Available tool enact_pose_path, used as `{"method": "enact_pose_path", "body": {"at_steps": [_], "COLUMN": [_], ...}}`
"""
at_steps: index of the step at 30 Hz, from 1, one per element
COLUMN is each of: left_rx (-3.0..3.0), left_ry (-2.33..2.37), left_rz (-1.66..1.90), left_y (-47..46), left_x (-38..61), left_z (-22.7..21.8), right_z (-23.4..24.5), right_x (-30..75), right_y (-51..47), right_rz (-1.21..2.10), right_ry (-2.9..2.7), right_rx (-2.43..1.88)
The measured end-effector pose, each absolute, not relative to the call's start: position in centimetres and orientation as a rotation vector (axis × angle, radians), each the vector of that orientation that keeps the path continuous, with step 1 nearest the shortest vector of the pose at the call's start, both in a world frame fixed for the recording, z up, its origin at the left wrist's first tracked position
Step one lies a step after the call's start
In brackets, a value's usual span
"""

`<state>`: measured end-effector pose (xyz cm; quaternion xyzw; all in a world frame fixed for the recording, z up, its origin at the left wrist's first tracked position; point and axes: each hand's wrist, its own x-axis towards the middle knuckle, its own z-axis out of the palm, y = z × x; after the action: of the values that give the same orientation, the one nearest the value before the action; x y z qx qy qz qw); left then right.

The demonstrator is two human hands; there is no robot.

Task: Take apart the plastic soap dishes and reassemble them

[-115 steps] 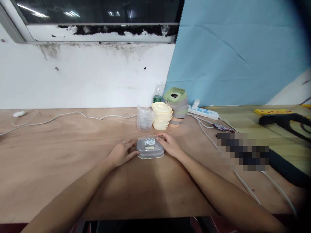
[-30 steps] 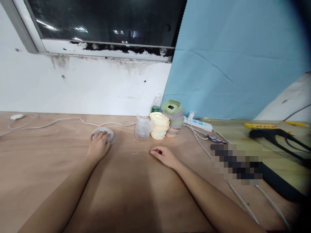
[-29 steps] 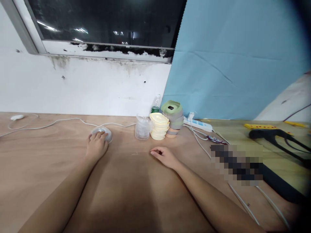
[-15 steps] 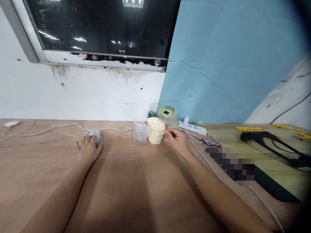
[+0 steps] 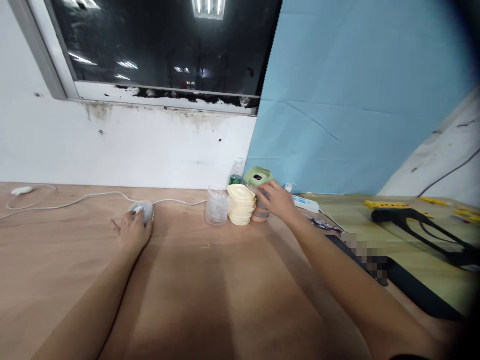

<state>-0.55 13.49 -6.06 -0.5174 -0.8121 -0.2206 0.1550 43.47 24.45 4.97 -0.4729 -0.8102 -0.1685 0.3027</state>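
Note:
On the left of the wooden table, my left hand (image 5: 133, 231) has its fingers closed over a small clear plastic container (image 5: 147, 209), hiding part of it. My right hand (image 5: 276, 200) reaches to the back middle, fingers bent at the right edge of a green lid (image 5: 258, 176). That lid tops a stack of grey and brown pieces (image 5: 261, 215), partly covered by my fingers. Directly left of it is a stack of cream-yellow lids (image 5: 241, 206). Clear plastic containers (image 5: 216, 209) stand nested beside the yellow stack.
A clear bottle with a green label (image 5: 236, 172) stands behind the stacks. White cable (image 5: 90, 194) runs along the back. A white power strip (image 5: 305, 203) lies behind my right wrist. At the right are a black frame-like object (image 5: 412, 225) and a blurred-out dark flat item (image 5: 420, 290).
My right hand has moved up from beside the yellow stack to the green-topped stack. My left hand stays on the clear container, and the view has tilted slightly.

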Motion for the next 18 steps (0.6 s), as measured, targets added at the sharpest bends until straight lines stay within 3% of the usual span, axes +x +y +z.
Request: {"method": "enact_pose_path", "body": {"at_steps": [18], "left_rx": [-1.468], "left_ry": [-2.404], "left_rz": [-0.58], "left_y": [13.5], "left_x": [-0.3], "left_z": [-6.3], "right_z": [3.3], "right_x": [41.1], "right_y": [24.6], "right_rz": [-0.114], "right_ry": [-2.315], "right_rx": [-1.155]}}
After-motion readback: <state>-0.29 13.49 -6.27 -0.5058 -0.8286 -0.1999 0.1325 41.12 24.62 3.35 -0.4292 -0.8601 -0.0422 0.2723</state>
